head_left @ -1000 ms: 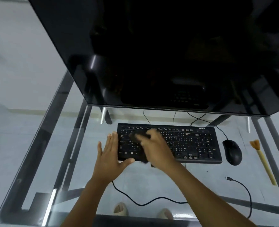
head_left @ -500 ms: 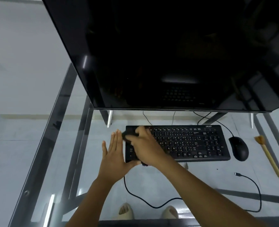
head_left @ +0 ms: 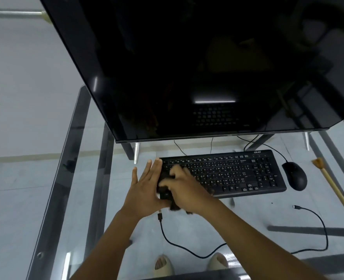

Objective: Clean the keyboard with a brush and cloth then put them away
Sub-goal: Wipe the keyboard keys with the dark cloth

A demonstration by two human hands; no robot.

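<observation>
The dark cloth is held bunched in the closed grip of the right hand and is pressed on the left end of the keyboard, which lies on the glass table below the monitor. Over the last second the cloth has been carried from the upper left keys down toward the near left corner, so that a fold is now seen hanging past the front edge. The left hand has been kept flat and open, nothing gripped, its palm braced against the keyboard's left side as before. The wiping is judged to be well under way, with the left block being finished and the middle and right keys possibly still to be covered. The brush lies untouched on the table, beyond the mouse, so putting away has not begun.
</observation>
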